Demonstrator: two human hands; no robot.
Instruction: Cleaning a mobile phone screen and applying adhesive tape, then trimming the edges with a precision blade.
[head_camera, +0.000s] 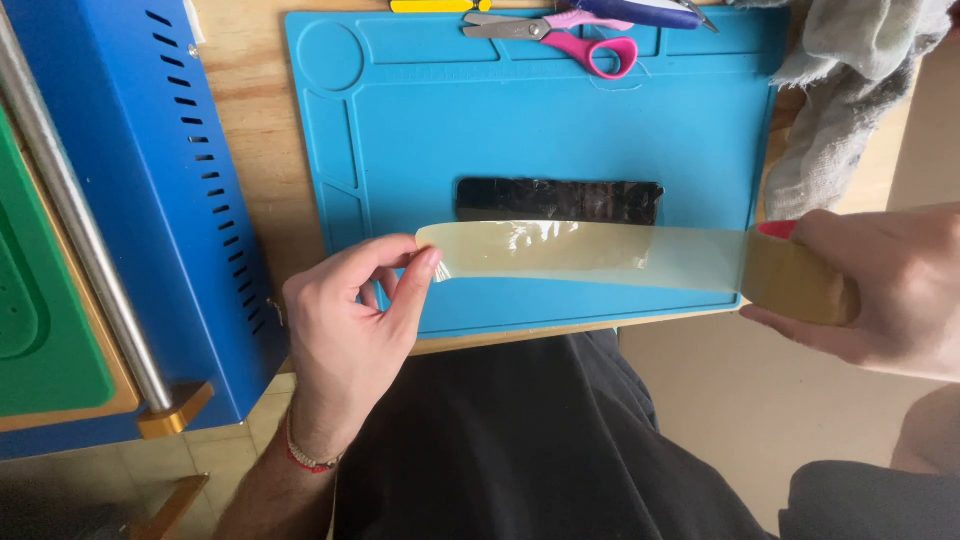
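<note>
— Tape (600, 255) was stretched between both hands above the mat's (700, 130) near edge?

— Yes. Left hand (350, 330) pinched its free end; right hand (880, 290) wrapped the roll (795, 285). Beyond lay the cracked phone (558, 200); scissors (570, 35) farthest. Pulling step, I'd judge; lowering it squarely needs even tension.

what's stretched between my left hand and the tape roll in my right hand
A strip of clear tape, pulled taut from left hand to tape roll in the head view.
</note>
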